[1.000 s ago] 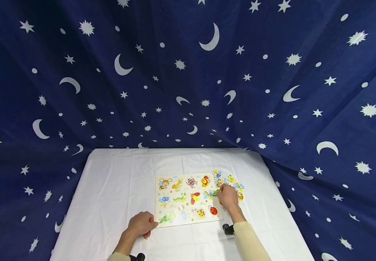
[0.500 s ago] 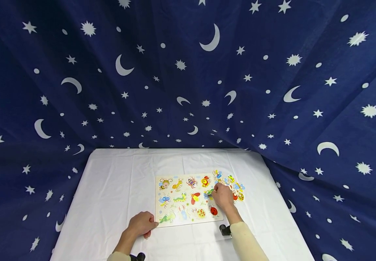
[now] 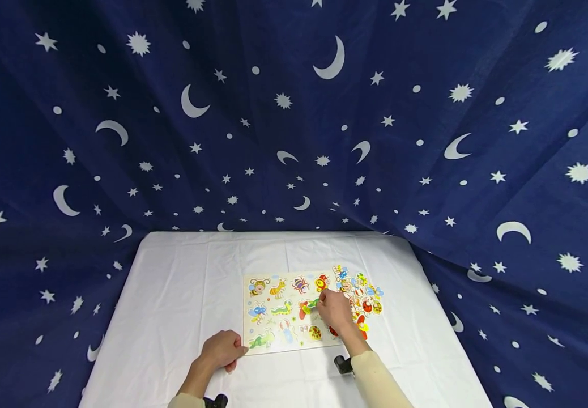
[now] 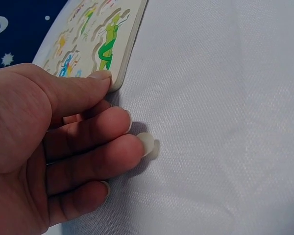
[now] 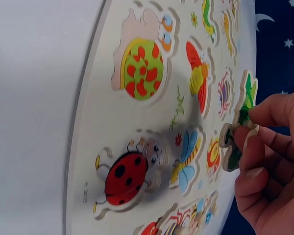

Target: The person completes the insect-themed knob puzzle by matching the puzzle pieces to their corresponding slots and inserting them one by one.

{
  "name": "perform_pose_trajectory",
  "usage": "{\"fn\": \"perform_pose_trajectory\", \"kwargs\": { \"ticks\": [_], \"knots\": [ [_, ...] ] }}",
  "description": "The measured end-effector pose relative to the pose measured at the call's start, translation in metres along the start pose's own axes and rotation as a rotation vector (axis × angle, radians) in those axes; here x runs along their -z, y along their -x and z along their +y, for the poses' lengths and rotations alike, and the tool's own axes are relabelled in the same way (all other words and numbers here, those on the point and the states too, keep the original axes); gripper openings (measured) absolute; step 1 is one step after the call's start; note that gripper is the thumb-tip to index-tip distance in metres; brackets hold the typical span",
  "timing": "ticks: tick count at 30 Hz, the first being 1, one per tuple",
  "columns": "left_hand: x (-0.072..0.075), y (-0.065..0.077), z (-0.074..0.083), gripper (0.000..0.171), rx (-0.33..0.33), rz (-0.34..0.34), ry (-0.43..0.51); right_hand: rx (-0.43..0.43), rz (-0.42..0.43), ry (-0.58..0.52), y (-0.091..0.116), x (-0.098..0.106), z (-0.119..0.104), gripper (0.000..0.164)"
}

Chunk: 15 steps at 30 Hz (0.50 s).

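In the head view, a wooden insect puzzle board [image 3: 294, 348] lies flat on white cloth. My left hand [image 3: 221, 348] grips its near left corner, the thumb [image 4: 95, 85] at the corner and other fingers curled below in the left wrist view. A small whitish round object [image 4: 147, 143] shows by those fingertips. My right hand [image 3: 335, 309] is over the board's right half, pinching a green insect puzzle piece [image 5: 248, 93] between thumb and fingers. That piece is tilted, raised off the board. Ladybird [image 5: 127, 178] and snail [image 5: 143, 68] pictures show below it in the right wrist view.
Several loose insect puzzle pieces [image 3: 367, 307] lie in a heap along the board's right side, some overlapping. White cloth [image 3: 187, 283] covers the table. A dark blue curtain [image 3: 253, 141] with moons and stars surrounds it.
My right hand has moved left across the board with the green insect puzzle piece, uncovering more of the loose heap. My left hand has stayed at the corner.
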<state>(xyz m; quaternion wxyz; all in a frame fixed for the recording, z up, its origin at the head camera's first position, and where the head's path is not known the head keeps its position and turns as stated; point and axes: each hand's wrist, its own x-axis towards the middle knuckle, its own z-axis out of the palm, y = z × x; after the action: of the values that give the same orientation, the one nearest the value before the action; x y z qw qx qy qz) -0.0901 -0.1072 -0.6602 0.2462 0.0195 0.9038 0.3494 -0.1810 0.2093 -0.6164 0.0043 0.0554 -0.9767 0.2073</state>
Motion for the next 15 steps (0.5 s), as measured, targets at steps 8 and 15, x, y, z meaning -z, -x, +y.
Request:
{"fn": "perform_pose_trajectory", "kwargs": {
  "ticks": [8,15],
  "knots": [
    [0.003,0.003,0.003,0.033,-0.009,0.004,0.013,0.088,-0.04,0.01,0.007,-0.009,-0.015,0.012],
    [0.002,0.004,0.005,0.034,-0.01,0.013,0.005,0.141,-0.058,0.008,0.013,-0.019,-0.028,0.011]
  ]
}}
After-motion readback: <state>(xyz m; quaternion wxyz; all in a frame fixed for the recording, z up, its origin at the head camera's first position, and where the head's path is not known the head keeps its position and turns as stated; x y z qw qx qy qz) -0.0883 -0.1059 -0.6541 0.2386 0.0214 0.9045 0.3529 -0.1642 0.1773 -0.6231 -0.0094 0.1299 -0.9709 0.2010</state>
